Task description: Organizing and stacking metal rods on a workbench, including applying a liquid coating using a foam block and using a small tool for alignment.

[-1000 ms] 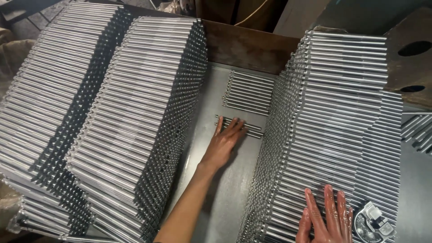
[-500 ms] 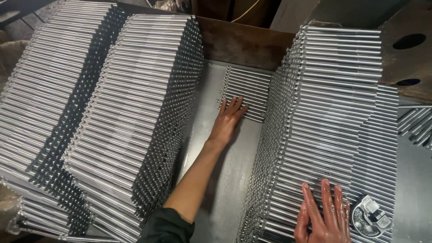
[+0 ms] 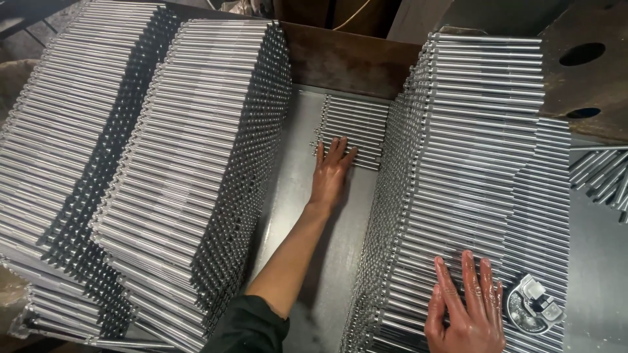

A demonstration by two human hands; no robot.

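Reaching: my left hand [image 3: 331,171] is down in the gap between stacks, flat and released, fingertips touching the near edge of the short row of rods [image 3: 353,127] on the metal floor of the gap [image 3: 327,261].
Right hand: my right hand [image 3: 466,307] lies palm down, fingers spread, on top of the right stack [image 3: 471,150]; grasping nothing.
Rods: the short row is one layer deep, lying crosswise at the far end of the gap, just before the brown back board [image 3: 347,59].
Neighbours: middle stack [image 3: 203,163] just left of my forearm, far-left stack [image 3: 65,131] beyond it; both tall, leaning in stepped layers.
Odd item: small round metal fitting [image 3: 533,307] sits on the right stack, just beside my right fingers.
Risk 1: forearm brushing the middle stack's rod ends could start a layer sliding into the gap (nothing visible retains the layers).
Risk 2: leaning weight on the right stack could roll its top rods toward the gap, or knock the fitting off.
Risk 3: loose rods in the row may roll apart if pushed unevenly with flat fingers.
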